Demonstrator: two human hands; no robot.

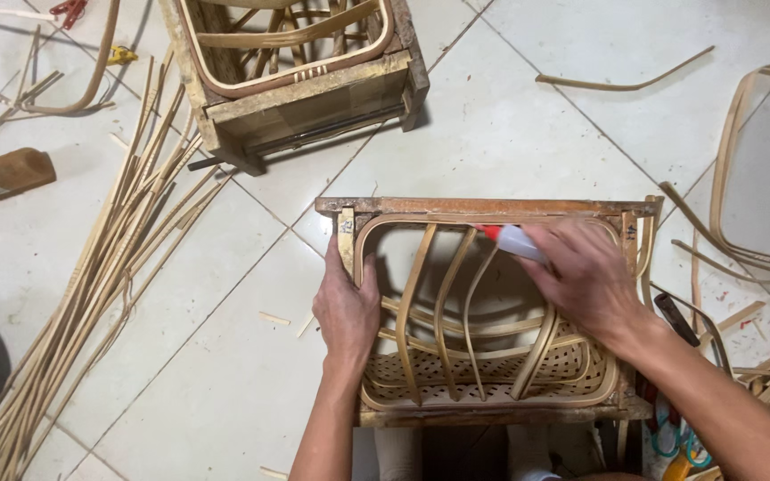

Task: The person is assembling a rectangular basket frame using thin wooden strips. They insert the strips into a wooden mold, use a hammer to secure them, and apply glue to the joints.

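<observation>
I count two wooden frames on the white tiled floor (225,321): my left hand (346,307) grips the near frame (492,207) at nine o'clock, my right hand (585,276) clenches one glue bottle (514,240), second frame (314,98) at twelve

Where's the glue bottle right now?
In the head view, the glue bottle is in the right hand, its red tip against the top rim of the bamboo basket, right of centre.

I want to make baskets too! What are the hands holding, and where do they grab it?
The right hand holds a small white glue bottle by its body, red tip forward. The left hand grips the bamboo basket frame at its left rim.
</observation>
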